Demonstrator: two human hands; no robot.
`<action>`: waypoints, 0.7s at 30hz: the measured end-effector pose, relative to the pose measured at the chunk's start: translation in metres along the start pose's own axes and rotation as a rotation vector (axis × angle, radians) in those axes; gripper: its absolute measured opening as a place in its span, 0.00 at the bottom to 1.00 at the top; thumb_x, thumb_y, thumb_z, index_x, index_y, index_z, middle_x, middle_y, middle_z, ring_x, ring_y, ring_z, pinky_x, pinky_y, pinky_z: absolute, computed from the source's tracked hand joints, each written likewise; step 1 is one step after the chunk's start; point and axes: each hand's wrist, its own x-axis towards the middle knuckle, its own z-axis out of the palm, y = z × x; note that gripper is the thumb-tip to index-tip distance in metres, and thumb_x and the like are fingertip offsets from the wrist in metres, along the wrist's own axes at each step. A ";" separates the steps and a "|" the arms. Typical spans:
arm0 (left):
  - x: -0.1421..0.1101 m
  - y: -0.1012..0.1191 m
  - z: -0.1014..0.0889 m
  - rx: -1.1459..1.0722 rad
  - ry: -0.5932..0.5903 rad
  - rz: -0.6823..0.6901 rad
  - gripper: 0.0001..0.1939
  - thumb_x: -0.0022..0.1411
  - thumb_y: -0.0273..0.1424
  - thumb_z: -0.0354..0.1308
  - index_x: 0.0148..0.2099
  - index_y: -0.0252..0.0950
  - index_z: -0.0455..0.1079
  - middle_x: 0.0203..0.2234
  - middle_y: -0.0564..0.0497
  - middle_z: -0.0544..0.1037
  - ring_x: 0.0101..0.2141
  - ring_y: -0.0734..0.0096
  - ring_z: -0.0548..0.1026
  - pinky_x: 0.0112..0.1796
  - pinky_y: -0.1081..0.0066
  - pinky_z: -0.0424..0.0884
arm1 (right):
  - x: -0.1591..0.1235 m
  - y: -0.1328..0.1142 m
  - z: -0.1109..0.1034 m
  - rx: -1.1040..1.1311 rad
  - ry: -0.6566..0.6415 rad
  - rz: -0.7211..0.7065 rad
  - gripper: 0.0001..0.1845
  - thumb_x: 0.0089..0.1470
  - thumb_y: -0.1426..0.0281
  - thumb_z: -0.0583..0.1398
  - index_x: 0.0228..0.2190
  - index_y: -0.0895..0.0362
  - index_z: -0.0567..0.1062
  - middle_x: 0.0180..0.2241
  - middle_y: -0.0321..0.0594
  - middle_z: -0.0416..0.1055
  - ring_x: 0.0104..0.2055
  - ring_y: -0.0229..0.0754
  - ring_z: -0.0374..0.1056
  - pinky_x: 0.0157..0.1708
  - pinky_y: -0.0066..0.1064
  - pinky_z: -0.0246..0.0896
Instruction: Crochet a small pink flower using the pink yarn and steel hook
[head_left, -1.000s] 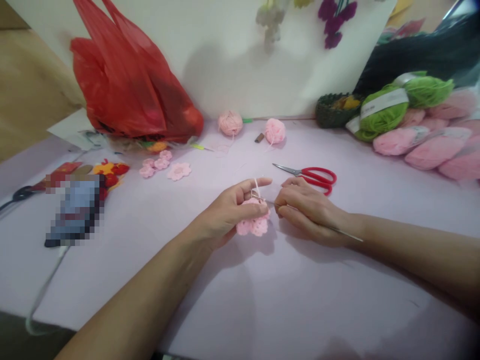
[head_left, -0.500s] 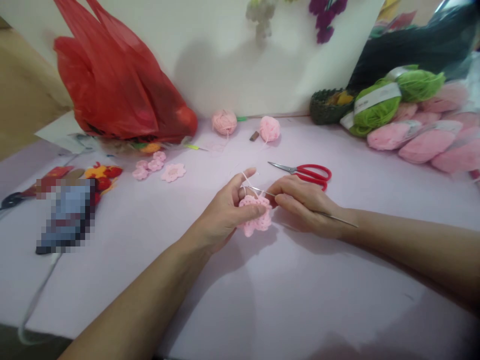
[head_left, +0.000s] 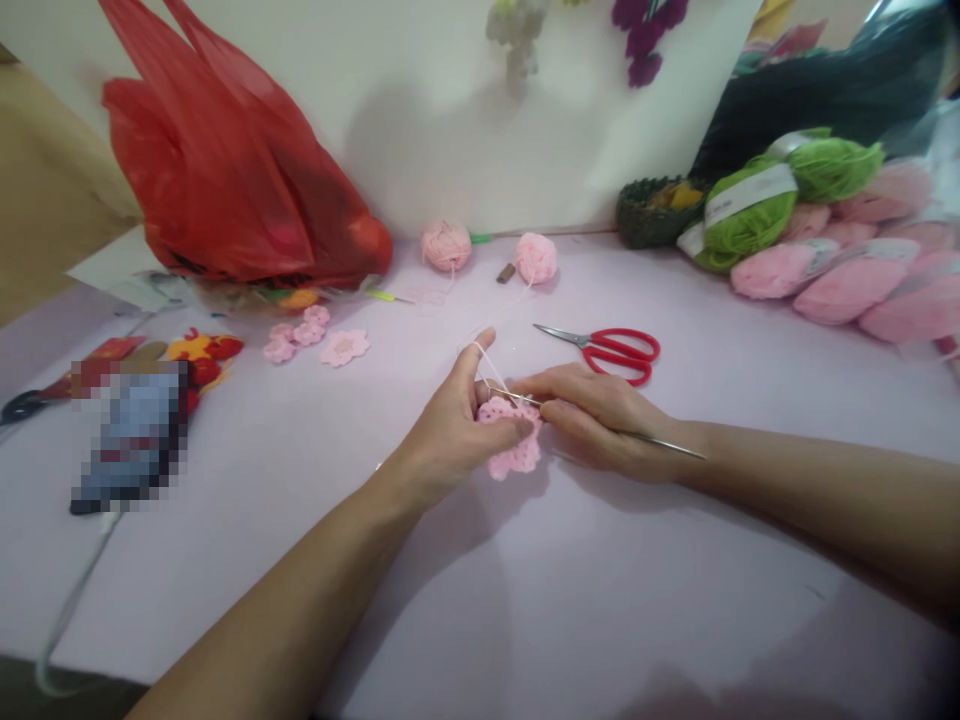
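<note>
My left hand point(head_left: 457, 425) pinches a pink crocheted flower point(head_left: 514, 452), with pale pink yarn point(head_left: 491, 325) looped over its raised forefinger. That strand runs back towards a pink yarn ball point(head_left: 536, 258). My right hand point(head_left: 600, 420) holds a slim steel crochet hook point(head_left: 667, 447) like a pencil. The hook's tip lies at the top of the flower, next to my left fingers. Part of the flower is hidden behind my left fingers.
Red scissors point(head_left: 622, 352) lie just beyond my right hand on the lilac table point(head_left: 675, 600). Several finished pink flowers point(head_left: 343, 347) lie left, beside a red plastic bag point(head_left: 225, 170). Pink yarn skeins point(head_left: 855, 285) and green yarn skeins point(head_left: 750, 210) are piled at the right.
My hands have drawn closer together. The hook tip has moved left across the flower, and my left forefinger now stands more upright with the yarn. The view has shifted slightly.
</note>
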 end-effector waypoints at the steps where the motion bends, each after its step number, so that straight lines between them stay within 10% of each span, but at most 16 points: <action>1: 0.000 0.000 0.000 0.016 0.014 0.003 0.52 0.56 0.27 0.66 0.74 0.46 0.38 0.30 0.57 0.69 0.30 0.75 0.72 0.32 0.73 0.69 | -0.001 0.001 0.000 0.031 0.004 0.031 0.16 0.68 0.72 0.49 0.51 0.62 0.72 0.44 0.45 0.78 0.44 0.39 0.73 0.43 0.32 0.66; 10: 0.000 0.005 -0.002 0.143 0.061 0.034 0.46 0.57 0.36 0.67 0.71 0.38 0.49 0.30 0.56 0.70 0.31 0.72 0.72 0.33 0.72 0.69 | 0.001 0.006 0.002 0.418 0.064 0.291 0.17 0.67 0.66 0.52 0.48 0.59 0.76 0.46 0.44 0.77 0.47 0.40 0.73 0.46 0.31 0.67; 21: -0.030 0.042 -0.041 0.894 0.191 0.264 0.20 0.65 0.47 0.55 0.55 0.47 0.71 0.52 0.51 0.75 0.48 0.61 0.76 0.45 0.65 0.74 | 0.010 0.011 -0.003 0.790 0.187 0.457 0.16 0.64 0.68 0.53 0.41 0.60 0.80 0.41 0.41 0.75 0.44 0.39 0.69 0.47 0.30 0.61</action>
